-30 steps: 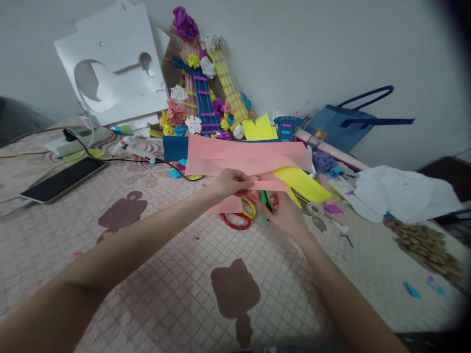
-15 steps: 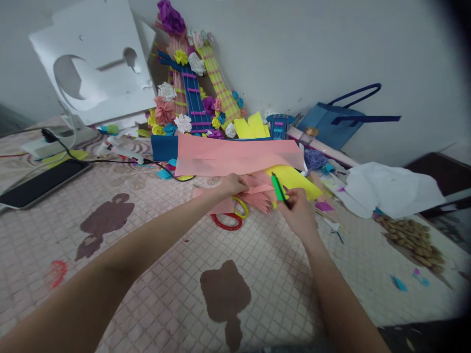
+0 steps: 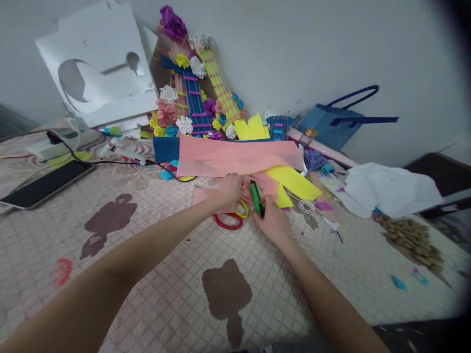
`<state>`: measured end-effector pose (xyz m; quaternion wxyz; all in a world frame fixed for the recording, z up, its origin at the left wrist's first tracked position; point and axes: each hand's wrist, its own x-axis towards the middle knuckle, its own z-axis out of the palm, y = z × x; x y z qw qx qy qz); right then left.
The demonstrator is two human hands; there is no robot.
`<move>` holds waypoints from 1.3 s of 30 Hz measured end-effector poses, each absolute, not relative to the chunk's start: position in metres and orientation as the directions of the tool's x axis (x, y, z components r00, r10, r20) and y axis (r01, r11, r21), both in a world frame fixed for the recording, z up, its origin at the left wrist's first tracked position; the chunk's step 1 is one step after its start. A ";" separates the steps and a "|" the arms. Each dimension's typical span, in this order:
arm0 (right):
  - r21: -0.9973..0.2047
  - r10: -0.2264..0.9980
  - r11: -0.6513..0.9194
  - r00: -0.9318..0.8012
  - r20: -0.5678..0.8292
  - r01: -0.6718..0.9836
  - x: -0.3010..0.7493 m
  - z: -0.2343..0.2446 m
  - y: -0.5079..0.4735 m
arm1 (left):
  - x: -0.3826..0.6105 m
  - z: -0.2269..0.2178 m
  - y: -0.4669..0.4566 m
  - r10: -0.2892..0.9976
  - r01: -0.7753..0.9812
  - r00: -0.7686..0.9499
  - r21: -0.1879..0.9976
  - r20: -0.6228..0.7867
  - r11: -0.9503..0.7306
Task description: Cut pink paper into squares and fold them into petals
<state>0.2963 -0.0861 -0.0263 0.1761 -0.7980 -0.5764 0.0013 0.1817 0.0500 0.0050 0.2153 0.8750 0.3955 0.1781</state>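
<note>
My left hand [image 3: 231, 187] is closed in a pinch on the pink paper strips [image 3: 247, 183], which lie partly hidden behind my fingers. In my right hand [image 3: 273, 215] is a small green and black stapler [image 3: 255, 196], its front end pointing away from me, close beside the left fingertips. Scissors [image 3: 228, 220] with red and yellow handles lie just below my left hand, their blades covered by a pink paper piece [image 3: 206, 195]. A large pink sheet [image 3: 239, 157] lies behind both hands, with a yellow sheet [image 3: 298, 182] to the right.
Paper guitars with flowers [image 3: 196, 98] lean on the wall. A glue gun [image 3: 127, 151], its black cable and a phone [image 3: 47, 184] lie left. Right are a tape roll [image 3: 306, 206], a white crumpled sheet [image 3: 393, 191], peanuts [image 3: 410, 240] and a blue bag [image 3: 331, 125].
My right hand has moved left with the stapler, up to the left hand. The left hand stays on the pink strips, now further over them. A tape roll has come into view.
</note>
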 end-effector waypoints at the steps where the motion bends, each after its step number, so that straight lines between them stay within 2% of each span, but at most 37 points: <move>1: -0.283 0.918 -0.266 0.332 0.219 0.922 0.298 -0.026 -0.088 | 0.174 0.009 0.052 0.764 0.615 0.622 0.498 0.171 -0.612; 4: -0.320 0.882 -0.223 0.330 0.336 0.921 0.301 -0.021 -0.094 | 0.141 0.020 0.060 0.743 0.603 0.629 0.459 0.230 -0.652; 7: -0.379 0.855 -0.063 0.245 0.457 0.923 0.299 -0.016 -0.097 | 0.095 0.025 0.062 0.716 0.581 0.660 0.448 0.228 -0.679; 10: -0.401 0.876 0.119 0.094 0.472 0.908 0.288 -0.014 -0.095 | 0.053 0.017 0.051 0.672 0.549 0.711 0.434 0.207 -0.714; 12: -0.377 0.890 0.190 0.003 0.456 0.907 0.279 -0.013 -0.090 | 0.036 0.006 0.038 0.571 0.446 0.787 0.424 0.234 -0.788; 15: -0.329 0.897 0.254 -0.095 0.432 0.909 0.265 -0.010 -0.079 | 0.031 -0.009 0.021 0.454 0.359 0.844 0.328 0.286 -0.874; 19: -0.352 0.882 0.310 -0.130 0.453 0.883 0.254 -0.004 -0.066 | 0.039 -0.019 0.017 0.439 0.420 0.833 0.132 0.337 -0.898; 21: -0.365 0.865 0.333 -0.127 0.486 0.869 0.252 -0.003 -0.062 | 0.038 -0.018 0.021 0.409 0.413 0.833 0.071 0.373 -0.908; 23: -0.373 0.851 0.369 -0.148 0.505 0.851 0.250 -0.004 -0.062 | 0.031 -0.015 0.024 0.365 0.363 0.829 0.087 0.425 -0.928; 25: -0.367 0.844 0.434 -0.230 0.484 0.823 0.247 -0.005 -0.066 | 0.018 -0.011 0.027 0.313 0.270 0.811 0.157 0.494 -0.950; 28: -0.306 0.804 0.540 -0.373 0.463 0.784 0.239 -0.007 -0.073 | -0.006 -0.007 0.029 0.204 0.101 0.817 0.214 0.539 -0.972; 31: -0.225 0.741 0.603 -0.432 0.513 0.766 0.230 -0.010 -0.080 | -0.024 -0.008 0.029 0.155 0.072 0.854 0.182 0.496 -0.981; 35: -0.161 0.717 0.624 -0.478 0.507 0.765 0.220 -0.016 -0.086 | -0.029 -0.014 0.014 0.232 0.171 0.845 0.167 0.482 -0.971; 39: -0.130 0.738 0.626 -0.530 0.418 0.769 0.214 -0.021 -0.093 | -0.023 -0.013 -0.009 0.115 0.081 0.879 0.094 0.462 -0.992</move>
